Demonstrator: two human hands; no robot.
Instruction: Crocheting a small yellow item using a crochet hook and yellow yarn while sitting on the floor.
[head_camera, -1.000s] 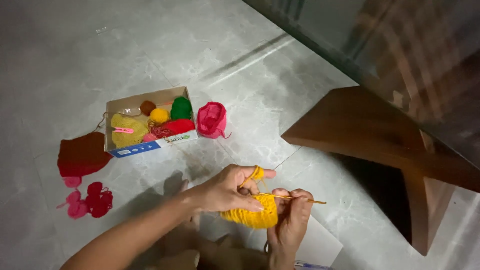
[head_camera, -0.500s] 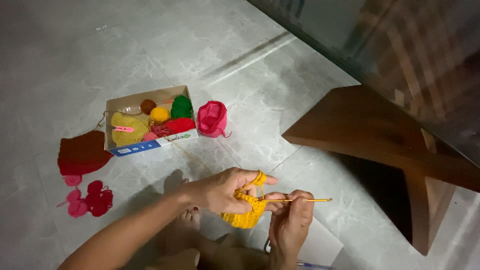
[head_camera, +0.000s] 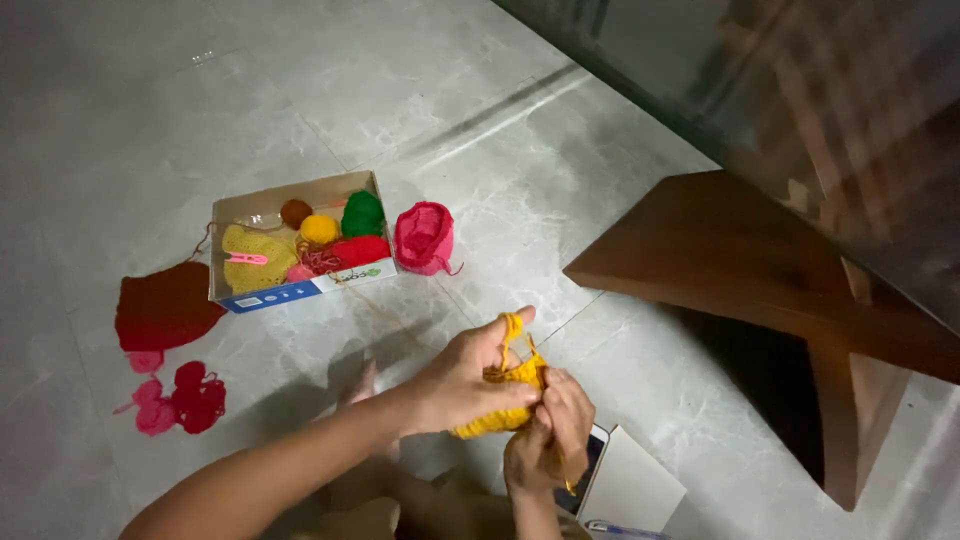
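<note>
My left hand (head_camera: 462, 380) holds a yellow crochet piece (head_camera: 505, 395) low in the middle of the head view, with yellow yarn looped over its raised forefinger. My right hand (head_camera: 550, 435) sits just below and to the right, fingers closed against the piece; a thin hook pokes down out of that fist. A yarn strand runs from the piece up to the open cardboard box (head_camera: 290, 292) on the floor.
The box holds several yarn balls, yellow crochet and a pink clip. A pink crochet pouch (head_camera: 424, 237) stands beside it. Dark red (head_camera: 165, 308) and pink pieces (head_camera: 180, 398) lie left. A wooden table base (head_camera: 760, 270) is right. A phone and paper (head_camera: 630, 485) lie by my hands.
My right hand has turned in and dropped below the piece, so the hook no longer sticks out to the right. The left forefinger has lifted with the yarn loop.
</note>
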